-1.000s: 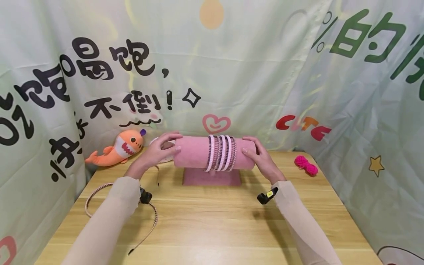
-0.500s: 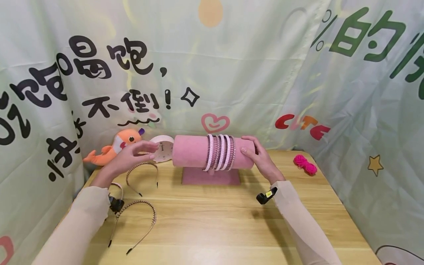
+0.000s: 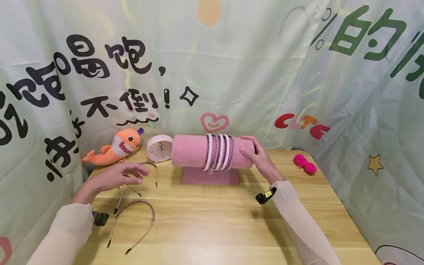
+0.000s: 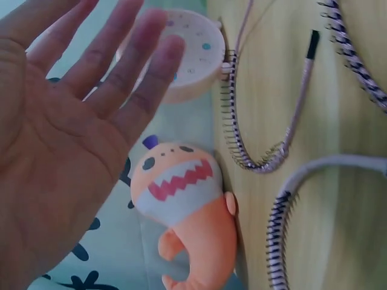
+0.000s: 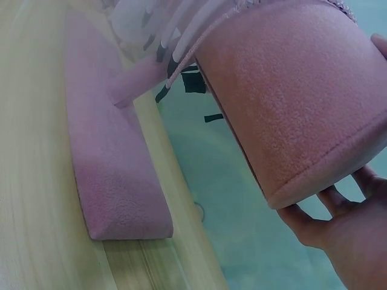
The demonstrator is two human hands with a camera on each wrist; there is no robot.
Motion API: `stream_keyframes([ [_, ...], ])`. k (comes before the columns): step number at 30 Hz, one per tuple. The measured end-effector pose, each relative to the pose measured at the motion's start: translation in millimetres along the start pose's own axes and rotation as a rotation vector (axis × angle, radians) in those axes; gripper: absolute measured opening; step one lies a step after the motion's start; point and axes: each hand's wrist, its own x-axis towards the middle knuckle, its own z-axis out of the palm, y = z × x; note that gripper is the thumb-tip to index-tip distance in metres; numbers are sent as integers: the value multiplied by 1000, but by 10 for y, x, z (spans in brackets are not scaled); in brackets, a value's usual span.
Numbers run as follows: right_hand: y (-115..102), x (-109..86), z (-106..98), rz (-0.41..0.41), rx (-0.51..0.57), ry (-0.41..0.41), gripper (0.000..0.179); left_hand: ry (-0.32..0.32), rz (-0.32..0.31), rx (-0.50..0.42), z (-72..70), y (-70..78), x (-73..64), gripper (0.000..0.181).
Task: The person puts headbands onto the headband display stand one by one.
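My right hand (image 3: 263, 162) holds the right end of a pink plush headband stand (image 3: 190, 151), thumb in front and fingers over the top. Several headbands (image 3: 221, 151), some white and some beaded or chain-like, sit side by side around its roll. In the right wrist view, fingertips press the end of the roll (image 5: 302, 96), and headband tips hang below it. My left hand (image 3: 112, 178) hovers with nothing in it, fingers loosely extended, above loose headbands at the left. One headband (image 3: 135, 202) lies in front; a second (image 3: 118, 200) and third (image 3: 155, 171) are partly hidden by the hand.
An orange plush shark (image 3: 116, 149) and a round white clock (image 3: 160, 148) stand at the back left. A bundle of bright pink yarn (image 3: 305, 164) lies at the back right of the wooden table (image 3: 232, 228). Printed curtains (image 3: 251, 92) enclose the back and sides.
My left hand has let go of the stand's left end and moved left and toward me, uncovering the clock and the front headband. My right hand keeps its hold.
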Motion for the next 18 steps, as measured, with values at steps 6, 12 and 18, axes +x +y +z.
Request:
stream_keyframes([
  [6, -8, 0, 13, -2, 5, -3, 56, -67, 11, 70, 130, -105, -144, 30],
  [12, -7, 0, 17, 7, 8, -4, 59, -101, -93, 61, 250, -148, -211, 29],
  [18, -15, -3, 16, 9, 11, 3, 56, -103, -117, 61, 306, -189, -211, 27],
])
